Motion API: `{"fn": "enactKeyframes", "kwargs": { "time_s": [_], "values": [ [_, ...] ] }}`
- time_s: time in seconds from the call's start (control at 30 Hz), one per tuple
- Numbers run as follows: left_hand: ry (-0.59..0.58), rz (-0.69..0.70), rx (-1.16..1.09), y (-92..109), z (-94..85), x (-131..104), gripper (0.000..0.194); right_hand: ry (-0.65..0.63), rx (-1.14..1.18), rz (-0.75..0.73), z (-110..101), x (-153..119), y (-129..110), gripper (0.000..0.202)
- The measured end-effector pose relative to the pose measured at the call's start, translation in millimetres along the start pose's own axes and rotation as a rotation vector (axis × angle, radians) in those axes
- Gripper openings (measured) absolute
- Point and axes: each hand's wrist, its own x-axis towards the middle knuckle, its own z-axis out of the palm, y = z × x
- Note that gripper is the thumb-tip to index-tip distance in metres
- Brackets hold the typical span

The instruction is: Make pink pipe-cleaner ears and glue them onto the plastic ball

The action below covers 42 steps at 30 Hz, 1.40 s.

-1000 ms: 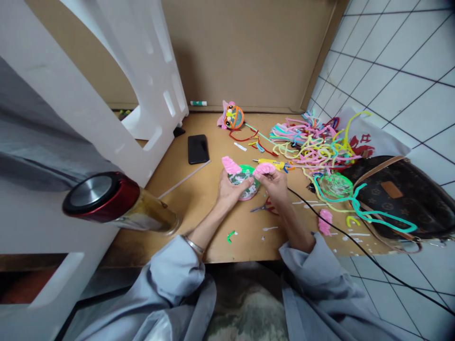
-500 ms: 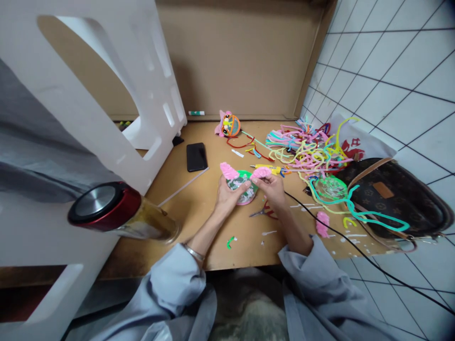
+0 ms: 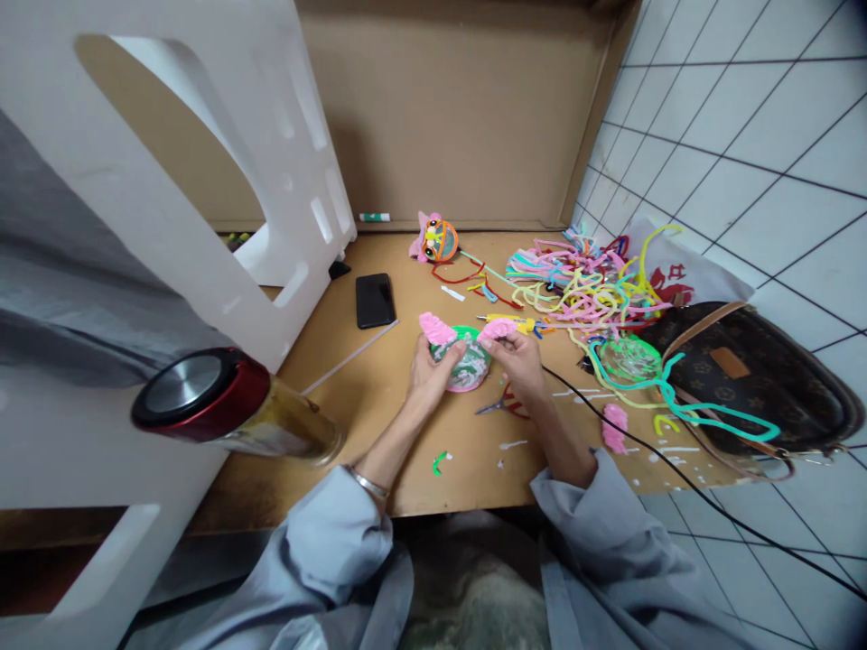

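Between my hands is a round green-rimmed disc (image 3: 469, 363) with a whitish, mottled middle and a pink lower edge. My left hand (image 3: 432, 368) grips its left side, thumb lying on the face. A pink fuzzy piece (image 3: 437, 329) sticks up at the disc's upper left. My right hand (image 3: 520, 357) is closed on a second pink fuzzy piece (image 3: 498, 329) at the upper right; whether this one is fixed to the disc I cannot tell. Just below the right hand lie scissors (image 3: 501, 403) with red handles.
A yellow glue gun (image 3: 511, 322) lies behind the disc, its black cable (image 3: 629, 438) running right. Pipe cleaners (image 3: 589, 280) heap at the back right beside a brown bag (image 3: 751, 379). A phone (image 3: 375, 301) and a tall bottle (image 3: 237, 403) stand left; a decorated ball (image 3: 440, 241) lies behind.
My left thumb has drawn back to the left, so more of the disc's mottled face shows. The right hand has hardly moved.
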Motion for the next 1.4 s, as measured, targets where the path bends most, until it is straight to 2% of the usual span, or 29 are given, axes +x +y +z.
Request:
{"fn": "enactKeyframes", "kwargs": {
  "time_s": [0.17,0.3,0.47,0.73,1.03,1.4],
  "values": [
    [0.010,0.009,0.011,1,-0.6,0,0.055,-0.027,-0.034,0.011,-1,-1,-4,0.047],
    [0.008,0.011,0.013,3,-0.2,-1,0.055,0.006,-0.006,0.012,0,-2,-6,0.048],
    [0.017,0.012,0.012,4,0.9,-1,0.056,0.025,0.029,-0.010,0,-1,-3,0.047],
    [0.008,0.018,0.008,3,0.7,-1,0.055,-0.014,-0.023,-0.036,-2,1,3,0.047],
    [0.010,0.028,0.021,2,0.0,-1,0.057,0.022,0.059,-0.044,0,0,2,0.050],
    [0.012,0.034,0.016,3,-0.5,-1,0.058,0.002,0.081,-0.049,-1,1,5,0.050]
  ]
}}
